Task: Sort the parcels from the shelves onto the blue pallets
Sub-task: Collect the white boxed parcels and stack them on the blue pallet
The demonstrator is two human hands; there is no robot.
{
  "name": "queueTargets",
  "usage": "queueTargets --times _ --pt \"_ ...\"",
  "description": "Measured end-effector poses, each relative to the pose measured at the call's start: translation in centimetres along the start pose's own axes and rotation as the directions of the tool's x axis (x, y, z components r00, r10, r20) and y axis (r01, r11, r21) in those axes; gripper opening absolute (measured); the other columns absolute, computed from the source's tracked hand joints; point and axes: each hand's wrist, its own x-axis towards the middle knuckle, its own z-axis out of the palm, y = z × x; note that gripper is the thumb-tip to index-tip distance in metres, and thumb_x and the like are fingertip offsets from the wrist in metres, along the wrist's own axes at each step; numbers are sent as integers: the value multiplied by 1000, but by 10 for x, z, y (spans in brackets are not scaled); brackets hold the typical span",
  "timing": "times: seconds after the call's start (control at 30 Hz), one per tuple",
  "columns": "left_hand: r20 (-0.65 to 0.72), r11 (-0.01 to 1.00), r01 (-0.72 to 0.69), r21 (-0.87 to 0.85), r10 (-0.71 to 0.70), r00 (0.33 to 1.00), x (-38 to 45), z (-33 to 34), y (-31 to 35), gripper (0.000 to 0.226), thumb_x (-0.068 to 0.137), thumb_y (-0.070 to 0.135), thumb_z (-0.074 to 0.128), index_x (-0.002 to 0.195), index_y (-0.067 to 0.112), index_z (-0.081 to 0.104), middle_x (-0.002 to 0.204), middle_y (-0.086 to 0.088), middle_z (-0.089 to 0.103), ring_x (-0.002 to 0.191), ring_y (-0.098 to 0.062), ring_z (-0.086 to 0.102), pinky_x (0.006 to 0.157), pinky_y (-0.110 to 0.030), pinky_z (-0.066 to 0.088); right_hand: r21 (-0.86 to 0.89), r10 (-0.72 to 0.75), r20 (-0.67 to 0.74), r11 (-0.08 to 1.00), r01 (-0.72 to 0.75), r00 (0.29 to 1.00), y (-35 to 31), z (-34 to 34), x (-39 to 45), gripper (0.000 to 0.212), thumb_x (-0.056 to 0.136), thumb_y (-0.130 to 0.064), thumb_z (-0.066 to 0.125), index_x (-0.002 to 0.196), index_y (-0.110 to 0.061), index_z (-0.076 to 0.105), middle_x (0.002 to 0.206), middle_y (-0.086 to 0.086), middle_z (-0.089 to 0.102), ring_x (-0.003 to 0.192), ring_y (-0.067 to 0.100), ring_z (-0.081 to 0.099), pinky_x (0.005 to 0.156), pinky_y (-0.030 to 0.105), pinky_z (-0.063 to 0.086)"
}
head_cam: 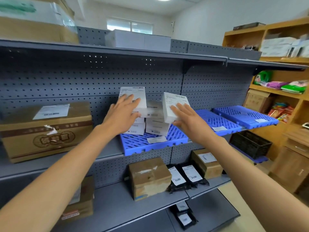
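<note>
Middle shelf, far left: large brown carton point(45, 131) with a white label on top, standing on the grey shelving point(117, 52).

Lower shelf, left: small brown box point(80, 201), partly behind the left forearm.

Middle shelf, centre: blue pallet point(150, 143) carrying a stack of white parcels point(154, 123), with a loose white slip point(156, 139) lying on its front part.

Left hand point(122, 113): fingers straight and spread, palm pressed flat against the face of an upright white parcel point(133, 96) at the stack's upper left; no fingers curl round it.

Right hand point(185, 117): fingers straight, laid against the front of a tilted white parcel point(173, 104) at the stack's upper right, thumb under its lower edge.

Lower shelf, centre: taped brown box point(148, 176); just beside it, two black mailer bags point(187, 178) with white labels; behind these, another brown box point(207, 163).

Middle shelf, right: two more blue pallets point(234, 116) side by side, each bearing one white slip.

Floor level, right: black crate point(250, 144).

Far right: wooden shelf unit point(284, 64) holding coloured packets and white boxes.
</note>
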Motion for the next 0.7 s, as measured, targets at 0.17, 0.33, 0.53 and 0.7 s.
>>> queueTargets --times 0.17,0.33,0.53,0.7 --pt "18 999 37 1 -37 999 17 9 -21 62 104 45 46 159 30 21 168 5 10 155 -15 0 121 -58 14 -37 12 16 999 -11 1000 -18 2 40 53 106 -25 48 155 -20 27 159 6 30 148 33 21 106 51 45" --pt "27 1000 -9 -26 9 1000 37 19 -39 62 103 44 49 158 32 24 168 6 14 155 -14 4 121 -59 18 -108 27 49 994 -22 998 -23 22 81 51 103 -29 51 149 -20 30 150 7 38 143 36 29 93 54 53" --pt "8 996 -56 -64 57 998 51 24 -51 62 100 45 54 156 33 31 165 12 21 153 -10 9 124 -49 18 -80 3 49 997 1 999 -21 42 101 51 103 -26 51 149 -19 31 150 9 39 143 36 29 89 58 54" --pt "-104 989 -111 -97 101 989 51 29 -57 62 97 48 58 153 28 40 163 9 28 152 -13 17 123 -48 23 -21 29 2 999 -29 1000 -25 39 99 59 104 -41 48 157 -24 25 165 8 23 151 30 19 107 52 42"
